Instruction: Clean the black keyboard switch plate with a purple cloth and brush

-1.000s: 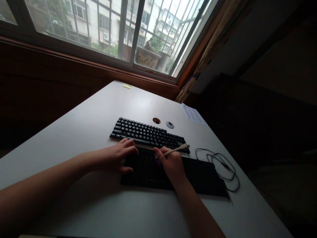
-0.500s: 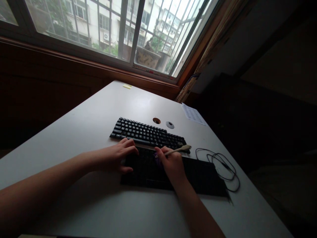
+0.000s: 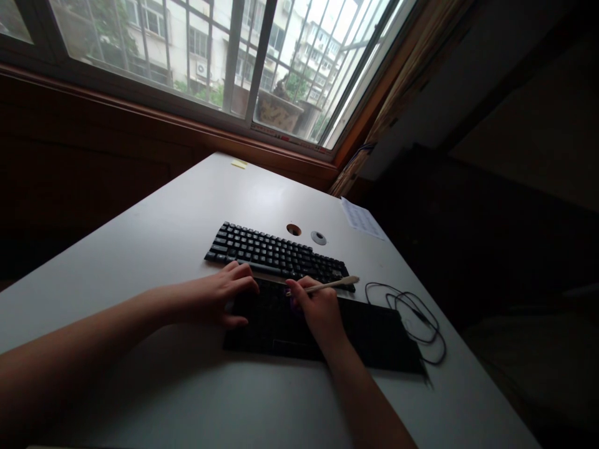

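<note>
the right hand (image 3: 322, 308) pinches the brush (image 3: 333, 284) between thumb and fingers; its pale, slender handle slants toward the right, and a patch of purple shows at the left end, beneath the fingers. the left hand (image 3: 227, 293) is spread, thumb apart from fingers, at the left end of the black panel (image 3: 374, 333). the panel lies flat under both hands: long, dark, its surface detail lost in shadow, with a faint thin line near its near edge. just beyond sits the keyboard section (image 3: 281, 252), rows of black keycaps bearing pale markings. a looped black cable (image 3: 437, 324) lies at the panel's right end, on the white desk (image 3: 154, 237).
</note>
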The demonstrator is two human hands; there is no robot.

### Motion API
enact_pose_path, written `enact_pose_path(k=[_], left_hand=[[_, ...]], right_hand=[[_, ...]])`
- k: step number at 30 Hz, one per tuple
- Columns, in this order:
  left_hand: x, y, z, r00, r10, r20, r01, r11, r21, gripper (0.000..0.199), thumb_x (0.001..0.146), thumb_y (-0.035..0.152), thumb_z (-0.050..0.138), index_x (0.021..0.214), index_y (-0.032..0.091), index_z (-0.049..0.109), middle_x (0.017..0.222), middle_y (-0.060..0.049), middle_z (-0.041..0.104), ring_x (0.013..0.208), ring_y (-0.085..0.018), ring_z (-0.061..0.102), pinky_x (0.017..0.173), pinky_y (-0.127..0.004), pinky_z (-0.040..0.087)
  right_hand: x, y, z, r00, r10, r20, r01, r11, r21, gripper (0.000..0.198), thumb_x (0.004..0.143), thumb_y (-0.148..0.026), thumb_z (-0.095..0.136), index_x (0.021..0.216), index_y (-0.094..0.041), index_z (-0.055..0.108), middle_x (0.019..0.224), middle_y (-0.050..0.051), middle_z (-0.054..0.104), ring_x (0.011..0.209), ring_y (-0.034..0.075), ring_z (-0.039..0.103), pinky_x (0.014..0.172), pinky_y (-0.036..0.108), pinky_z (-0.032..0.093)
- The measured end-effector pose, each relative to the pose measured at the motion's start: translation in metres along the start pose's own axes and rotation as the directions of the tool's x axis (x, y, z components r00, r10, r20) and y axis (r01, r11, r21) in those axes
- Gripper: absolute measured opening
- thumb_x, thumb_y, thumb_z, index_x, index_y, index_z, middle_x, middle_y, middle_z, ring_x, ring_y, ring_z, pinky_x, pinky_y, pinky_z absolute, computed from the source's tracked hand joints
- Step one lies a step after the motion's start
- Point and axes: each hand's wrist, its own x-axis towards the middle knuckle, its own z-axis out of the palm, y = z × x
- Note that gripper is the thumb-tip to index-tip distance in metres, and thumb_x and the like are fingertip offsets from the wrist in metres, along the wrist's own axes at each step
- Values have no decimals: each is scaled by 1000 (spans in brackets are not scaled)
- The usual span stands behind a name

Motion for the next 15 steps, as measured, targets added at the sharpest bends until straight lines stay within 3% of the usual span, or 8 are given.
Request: enact_pose_path(k=[4, 10, 15], left_hand=[[0, -1, 1, 1000, -11, 12, 11, 1000, 9, 48, 80, 32, 78, 121, 22, 56, 117, -10, 54, 101, -28, 50, 92, -47, 48], [0, 0, 0, 1000, -23, 21, 22, 1000, 2, 49, 80, 33, 79, 122, 22, 55, 119, -10, 53, 103, -29, 50, 92, -47, 49], [1, 0, 1, 999, -33, 17, 34, 999, -5, 50, 79, 32, 79, 122, 22, 56, 118, -10, 53, 103, -29, 49, 90, -46, 49]], right_hand=[[0, -1, 2, 998, 59, 39, -62, 993, 99, 42, 94, -55, 65, 69, -21, 67, 57, -2, 65, 52, 13, 60, 55, 23, 42], [2, -1, 2, 995, 78, 57, -84, 990, 117, 42, 93, -55, 66, 69, -21, 67, 56, -2, 65, 50, 13, 59, 53, 23, 42], [2, -6, 1, 997, 4, 77, -8, 999, 47, 42, 96, -53, 63, 68, -21, 66, 56, -2, 64, 52, 13, 60, 56, 24, 41]])
